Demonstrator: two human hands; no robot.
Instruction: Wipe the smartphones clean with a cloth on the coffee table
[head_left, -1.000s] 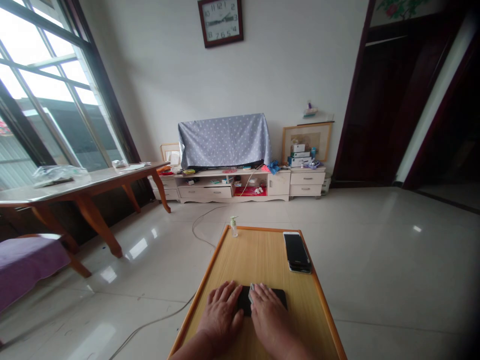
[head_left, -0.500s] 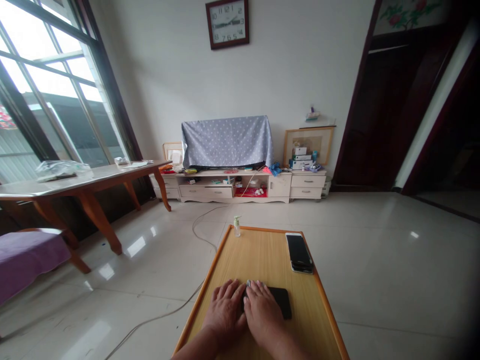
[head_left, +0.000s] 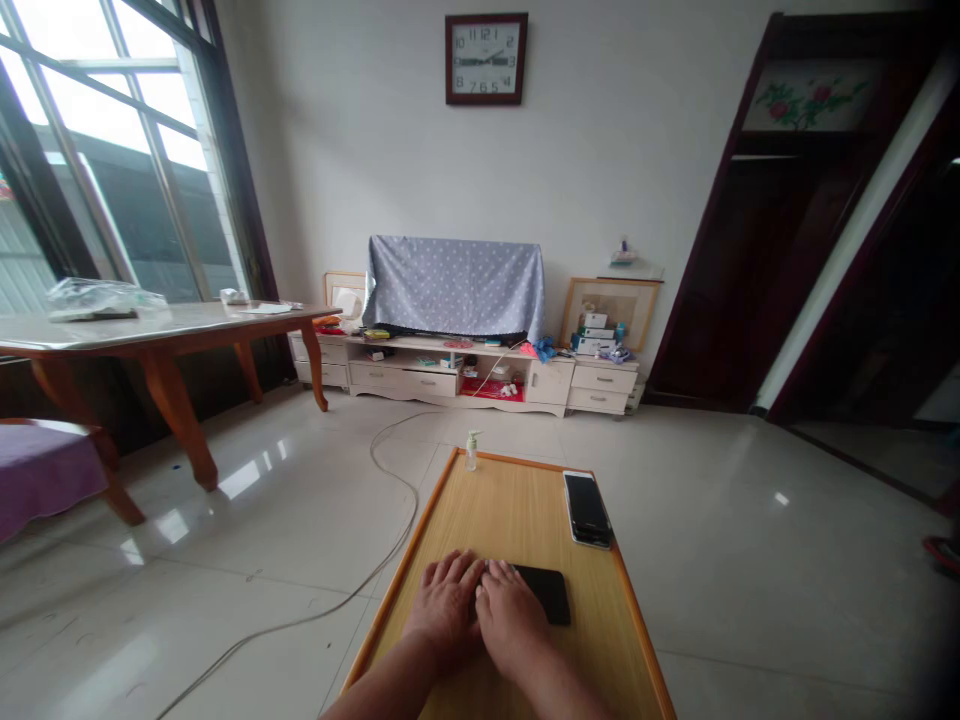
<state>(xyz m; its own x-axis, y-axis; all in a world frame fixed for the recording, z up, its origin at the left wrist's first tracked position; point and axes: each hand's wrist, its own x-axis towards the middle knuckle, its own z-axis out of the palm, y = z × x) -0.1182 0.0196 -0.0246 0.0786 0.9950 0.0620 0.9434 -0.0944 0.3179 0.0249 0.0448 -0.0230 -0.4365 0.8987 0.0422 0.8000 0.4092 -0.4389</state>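
A black phone (head_left: 551, 594) lies flat on the small wooden table, its right end showing and its left end covered by my hands. My left hand (head_left: 448, 597) curls over the covered left end, with its fingertips bent down. Right beside it, touching it, my right hand (head_left: 511, 610) presses down on the phone with its fingers close together. A small pale bit shows near the right fingertips; what it is cannot be made out. At the table's far right edge lie stacked phones (head_left: 587, 506), a white-framed one on top.
A small pump bottle (head_left: 472, 451) stands at the far left corner of the wooden table (head_left: 502, 500). A cable (head_left: 375, 570) runs over the tiled floor on the left. A long dining table (head_left: 172, 325) and a low TV cabinet (head_left: 405, 380) stand beyond.
The view has tilted and shifted slightly, so the room sits differently in it. Both hands stay on the phone; the right hand's fingers have drawn back a little.
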